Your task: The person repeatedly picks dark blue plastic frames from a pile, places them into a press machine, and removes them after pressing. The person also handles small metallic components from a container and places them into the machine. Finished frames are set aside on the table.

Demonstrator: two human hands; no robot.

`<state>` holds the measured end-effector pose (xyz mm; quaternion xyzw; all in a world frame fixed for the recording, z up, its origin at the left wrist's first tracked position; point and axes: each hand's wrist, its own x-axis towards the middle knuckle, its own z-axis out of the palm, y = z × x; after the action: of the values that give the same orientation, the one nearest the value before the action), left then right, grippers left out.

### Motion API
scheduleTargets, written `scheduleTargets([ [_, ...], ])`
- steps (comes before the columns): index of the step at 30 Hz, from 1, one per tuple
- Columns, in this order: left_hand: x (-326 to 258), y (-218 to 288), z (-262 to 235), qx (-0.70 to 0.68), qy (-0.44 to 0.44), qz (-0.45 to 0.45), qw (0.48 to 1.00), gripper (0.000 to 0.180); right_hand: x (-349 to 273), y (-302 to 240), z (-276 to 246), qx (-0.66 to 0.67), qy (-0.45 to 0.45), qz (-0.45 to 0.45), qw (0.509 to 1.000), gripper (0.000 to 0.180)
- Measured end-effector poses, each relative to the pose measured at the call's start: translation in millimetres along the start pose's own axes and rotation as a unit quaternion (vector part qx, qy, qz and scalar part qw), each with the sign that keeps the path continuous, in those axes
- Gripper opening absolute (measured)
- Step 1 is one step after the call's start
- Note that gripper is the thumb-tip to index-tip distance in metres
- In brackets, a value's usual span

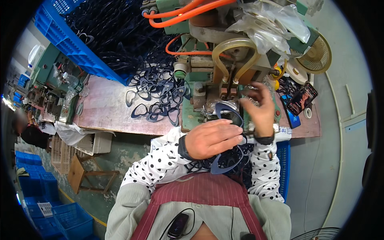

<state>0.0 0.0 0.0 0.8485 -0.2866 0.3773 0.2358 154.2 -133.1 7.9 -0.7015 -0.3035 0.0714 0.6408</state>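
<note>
Dark blue, an open loop point(222, 107) is seen at the near side of a green press point(194, 116), its near part covered by the fingers of the left hand point(212, 140). That hand is held nearly flat, fingers together; whether the loop is pinched in its grip cannot be told. By the right hand point(262, 110), raised just beside the tooling, a wide grip is shown, thumb and fingers parted. Little room is left between both hands and the press. Below the left hand, more loops point(218, 166) are gathered over the lap. Left of the press, a pile of similar loops point(160, 94) is spread on the worktop point(108, 106); wider room for moving is offered between it and the scissors point(80, 108) at the left end. Behind, the space is bounded by a blue crate point(72, 40) heaped with dark pieces. Toward the right edge, room is narrowed by a lit phone point(303, 99), a second phone point(294, 121) and a tape roll point(307, 113).
</note>
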Motion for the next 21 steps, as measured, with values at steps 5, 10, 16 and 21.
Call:
scheduleTargets([
  [5,-0.1,-3.9,16.8,-0.025,0.012,-0.005,1.000,0.040,3.2,78.8,-68.1,-0.227,0.163,-0.023,0.960,0.032],
  [10,-1.8,-2.3,15.0,-0.026,0.013,-0.023,0.999,0.038,-12.4,107.7,-81.9,-0.224,0.120,0.052,0.966,0.022],
  [16,-3.7,-2.7,15.4,-0.027,0.018,-0.025,0.999,0.038,-18.1,112.1,-60.3,-0.469,0.081,-0.028,0.879,0.020],
  [21,-5.8,5.7,15.3,0.020,0.019,-0.044,0.999,0.038,-13.6,115.5,-60.5,-0.357,0.119,0.003,0.926,0.014],
])
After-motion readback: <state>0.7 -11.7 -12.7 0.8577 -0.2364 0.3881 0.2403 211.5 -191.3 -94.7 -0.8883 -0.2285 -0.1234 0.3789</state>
